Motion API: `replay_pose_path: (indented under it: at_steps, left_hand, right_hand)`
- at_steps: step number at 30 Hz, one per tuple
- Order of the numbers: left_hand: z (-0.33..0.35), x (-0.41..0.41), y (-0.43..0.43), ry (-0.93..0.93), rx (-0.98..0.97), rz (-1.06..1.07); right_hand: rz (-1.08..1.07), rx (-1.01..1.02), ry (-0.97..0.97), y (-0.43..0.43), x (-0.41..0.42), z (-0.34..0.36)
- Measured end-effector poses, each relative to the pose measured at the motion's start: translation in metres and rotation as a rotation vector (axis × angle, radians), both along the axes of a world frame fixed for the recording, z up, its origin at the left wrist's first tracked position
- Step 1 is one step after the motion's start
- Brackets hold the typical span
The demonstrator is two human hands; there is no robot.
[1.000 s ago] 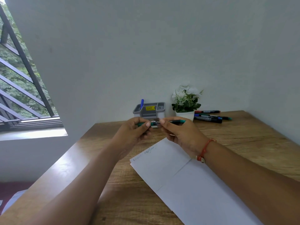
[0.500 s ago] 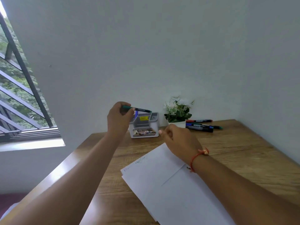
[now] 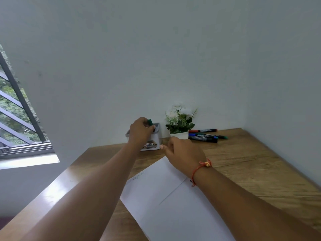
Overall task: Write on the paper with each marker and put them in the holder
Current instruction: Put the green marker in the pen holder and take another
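- Green marker (image 3: 150, 122): pinched in the left hand (image 3: 140, 131), directly over the pen holder (image 3: 155, 141). Only its capped top shows above the fingers; long axis near upright, tilted slightly toward 11 o'clock, lower end apparently already inside the holder, though the hand hides the entry.
- Coming move, by my reading: a straight drop and release. Holder sits at 6 o'clock from the marker, right beneath it.
- Right hand (image 3: 184, 156): loosely curled, grasping nothing, hovering above the far edge of the paper (image 3: 173, 202). Spare markers (image 3: 205, 135) lie at its 1 o'clock, near it, well apart from the left hand; right hand is the closer one for the next pick.
- Count: one holder; one paper, faint writing near its far left corner; loose markers lying beside the potted plant (image 3: 179, 122), probably four (red, green and blue tips, one black barrel), overlap makes it uncertain.
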State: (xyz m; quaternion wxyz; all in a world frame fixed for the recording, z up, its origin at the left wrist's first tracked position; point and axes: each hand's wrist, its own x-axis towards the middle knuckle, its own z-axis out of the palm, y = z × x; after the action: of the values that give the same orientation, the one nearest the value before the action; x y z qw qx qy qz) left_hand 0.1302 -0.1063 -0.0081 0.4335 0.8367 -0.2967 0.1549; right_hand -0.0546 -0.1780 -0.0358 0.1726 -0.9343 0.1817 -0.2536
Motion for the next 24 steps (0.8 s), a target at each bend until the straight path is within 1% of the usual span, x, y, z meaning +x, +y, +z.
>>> replay_pose_path:
  at_steps: [3,6,10,12,14,18,21,24]
  left_hand:
    - [-0.003,-0.004,0.003,0.013,0.017,0.000]
    - [-0.005,-0.016,0.015,0.013,-0.028,0.004]
    - [-0.013,-0.045,0.047,-0.010,-0.052,-0.021]
    - [-0.021,-0.057,0.068,-0.023,-0.026,-0.029]
    - [-0.030,-0.061,0.087,-0.011,0.066,-0.029]
    - [-0.041,-0.052,0.111,-0.019,0.348,-0.071]
    - [-0.040,-0.050,0.114,-0.022,0.425,-0.093]
    - [-0.043,-0.050,0.111,-0.018,0.453,-0.120]
  right_hand:
    - [-0.007,-0.009,0.008,-0.001,0.000,0.000]
    - [-0.005,-0.004,0.014,-0.002,-0.002,0.000]
    - [-0.031,-0.001,0.034,-0.006,0.000,-0.001]
    - [-0.068,0.003,0.045,-0.011,0.003,-0.004]
    - [-0.104,0.022,0.056,-0.020,0.006,-0.007]
    - [-0.219,0.015,0.117,-0.042,0.007,-0.009]
    - [-0.340,0.006,0.171,-0.059,0.008,-0.006]
    - [-0.373,-0.024,0.290,-0.079,0.011,-0.005]
